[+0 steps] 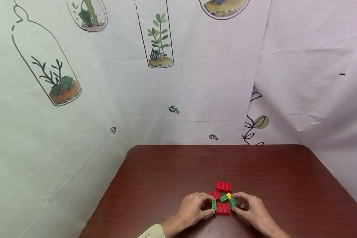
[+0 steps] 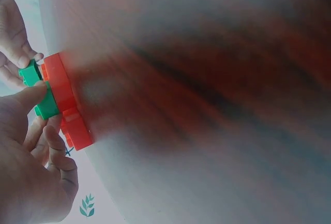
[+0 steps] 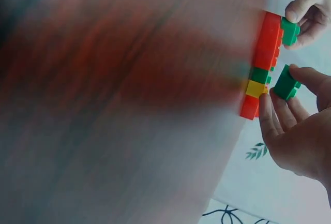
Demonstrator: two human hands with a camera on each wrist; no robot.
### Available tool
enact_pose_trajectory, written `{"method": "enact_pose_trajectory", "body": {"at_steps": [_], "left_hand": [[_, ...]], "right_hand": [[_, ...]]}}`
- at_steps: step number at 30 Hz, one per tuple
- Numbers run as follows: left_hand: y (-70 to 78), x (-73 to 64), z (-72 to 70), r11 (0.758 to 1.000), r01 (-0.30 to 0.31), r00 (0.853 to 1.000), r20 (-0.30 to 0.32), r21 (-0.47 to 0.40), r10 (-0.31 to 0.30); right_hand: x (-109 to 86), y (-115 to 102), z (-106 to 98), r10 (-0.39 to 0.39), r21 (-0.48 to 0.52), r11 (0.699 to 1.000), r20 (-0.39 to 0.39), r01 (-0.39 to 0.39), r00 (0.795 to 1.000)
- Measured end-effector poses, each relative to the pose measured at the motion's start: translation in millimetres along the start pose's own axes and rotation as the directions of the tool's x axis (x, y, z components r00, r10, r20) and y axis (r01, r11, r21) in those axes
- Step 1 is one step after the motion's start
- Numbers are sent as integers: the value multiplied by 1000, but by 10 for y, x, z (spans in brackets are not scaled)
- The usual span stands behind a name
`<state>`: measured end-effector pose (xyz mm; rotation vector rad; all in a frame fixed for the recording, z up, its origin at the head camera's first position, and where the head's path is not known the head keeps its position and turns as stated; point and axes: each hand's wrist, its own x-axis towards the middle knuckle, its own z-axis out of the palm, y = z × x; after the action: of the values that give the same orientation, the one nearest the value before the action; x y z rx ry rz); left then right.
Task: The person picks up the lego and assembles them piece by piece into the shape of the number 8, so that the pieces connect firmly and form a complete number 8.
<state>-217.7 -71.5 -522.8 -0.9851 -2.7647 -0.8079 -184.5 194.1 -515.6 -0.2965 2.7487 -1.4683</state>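
My left hand (image 1: 193, 209) pinches a green two-stud brick (image 1: 214, 205) between thumb and fingers. That brick sits at the left end of a red brick (image 1: 223, 208), right at its studs in the right wrist view. Between the thumb and fingers of my right hand (image 1: 254, 210) is a second green brick (image 3: 285, 83), raised above the table and apart from the red brick's right end. Just behind the front red brick lie a small green brick (image 1: 224, 198) and a yellow brick (image 1: 229, 196) that touches its end.
Another red brick (image 1: 215, 194) lies behind the left fingertips, partly hidden by them. Farther back on the brown table (image 1: 166, 172) is one more red brick (image 1: 223, 186). A white printed cloth (image 1: 196, 82) hangs behind the table's far edge.
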Motion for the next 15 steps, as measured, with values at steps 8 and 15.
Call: {"method": "enact_pose_trajectory", "body": {"at_steps": [8, 15], "left_hand": [[-3, 0, -2, 1000, -1, 1000, 3, -1, 1], [-4, 1, -4, 1000, 7, 1000, 9, -8, -6]], "right_hand": [[9, 6, 65, -76, 45, 996, 34, 74, 997], [11, -1, 102, -100, 53, 994, 61, 97, 993]]}}
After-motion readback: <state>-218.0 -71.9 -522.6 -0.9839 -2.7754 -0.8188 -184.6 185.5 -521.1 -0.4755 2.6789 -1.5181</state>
